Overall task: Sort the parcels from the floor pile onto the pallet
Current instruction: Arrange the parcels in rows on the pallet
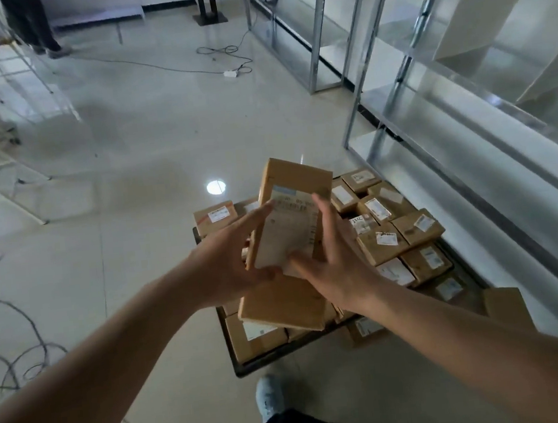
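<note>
1. 2 bare hands hold a brown cardboard parcel (291, 210) upright above a dark pallet (269, 362) loaded with similar boxes.
2. At the left hand (228, 265), the fingers (257, 215) are stretched nearly straight along the parcel's left edge, touching it, with the thumb under its lower end.
3. At the right hand (337, 267), the fingers (322, 206) are spread apart and press the parcel's right side, thumb across the white shipping label (290, 230) on its front face.
4. A second, larger box (284, 305) lies flat just below the hands, on top of the stacked parcels (396, 230), which fill the pallet in tight rows with labels facing up.
5. The pallet sits on a pale tiled floor (147, 149) beside metal shelving (431, 99) on the right.
6. A blue shoe (269, 396) and dark trouser leg show at the bottom edge; loose cables (19, 342) trail over the floor at left.
</note>
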Tool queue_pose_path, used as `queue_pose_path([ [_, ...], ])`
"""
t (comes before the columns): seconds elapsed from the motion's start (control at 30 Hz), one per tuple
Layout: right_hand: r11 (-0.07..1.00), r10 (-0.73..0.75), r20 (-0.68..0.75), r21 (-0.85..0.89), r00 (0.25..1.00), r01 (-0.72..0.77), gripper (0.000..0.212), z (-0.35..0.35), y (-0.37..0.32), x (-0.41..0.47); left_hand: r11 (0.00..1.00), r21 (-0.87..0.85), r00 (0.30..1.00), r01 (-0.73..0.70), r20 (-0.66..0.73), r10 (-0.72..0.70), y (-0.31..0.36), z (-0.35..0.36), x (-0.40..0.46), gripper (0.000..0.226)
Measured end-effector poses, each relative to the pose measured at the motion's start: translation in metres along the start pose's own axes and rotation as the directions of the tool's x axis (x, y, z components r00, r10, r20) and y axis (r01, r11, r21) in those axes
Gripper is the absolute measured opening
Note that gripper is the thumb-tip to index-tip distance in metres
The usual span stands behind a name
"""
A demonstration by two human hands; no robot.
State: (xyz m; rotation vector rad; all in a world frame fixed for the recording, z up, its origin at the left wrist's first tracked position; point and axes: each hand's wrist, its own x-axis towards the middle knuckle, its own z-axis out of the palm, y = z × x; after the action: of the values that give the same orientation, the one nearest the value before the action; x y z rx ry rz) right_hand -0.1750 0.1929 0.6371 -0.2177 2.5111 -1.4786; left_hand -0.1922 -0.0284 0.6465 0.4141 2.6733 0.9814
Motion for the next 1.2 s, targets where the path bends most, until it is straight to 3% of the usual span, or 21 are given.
queue_pose_path([
  [0.23, 0.997, 0.062, -0.09, -0.047, 0.994, -0.067, 0.099, 0.06, -0.018, 0.134, 0.997, 0.065, 1.0, 0.028, -0.007, -0.028, -0.088, -0.063, 0.084, 0.109],
  [0.43, 0.996, 0.094, -0.055, 0.01, 0.994, -0.094, 0.095, 0.096, -0.047, 0.219, 0.999, 0.026, 0.999, 0.025, 0.042, -0.026, -0.15, -0.124, 0.137, 0.109],
  [0.63, 0.993, 0.11, -0.215, -0.016, 0.97, -0.116, 0.093, 0.139, -0.07, 0.324, 0.996, 0.025, 0.99, -0.086, 0.11, 0.083, -0.229, -0.196, 0.222, 0.107],
  [0.8, 0.955, 0.275, -0.375, 0.002, 0.885, -0.296, 0.091, 0.198, -0.108, 0.428, 0.983, 0.023, 0.958, -0.184, 0.229, 0.174, -0.307, -0.272, 0.303, 0.107],
  [0.93, 0.934, 0.338, -0.437, 0.043, 0.833, -0.356, 0.089, 0.237, -0.138, 0.502, 0.966, -0.006, 0.913, -0.259, 0.326, 0.247, -0.356, -0.333, 0.364, 0.106],
  [1.2, 0.886, 0.431, -0.578, 0.126, 0.693, -0.446, 0.079, 0.24, -0.157, 0.614, 0.918, -0.162, 0.81, -0.363, 0.433, 0.396, -0.396, -0.383, 0.485, 0.103],
])
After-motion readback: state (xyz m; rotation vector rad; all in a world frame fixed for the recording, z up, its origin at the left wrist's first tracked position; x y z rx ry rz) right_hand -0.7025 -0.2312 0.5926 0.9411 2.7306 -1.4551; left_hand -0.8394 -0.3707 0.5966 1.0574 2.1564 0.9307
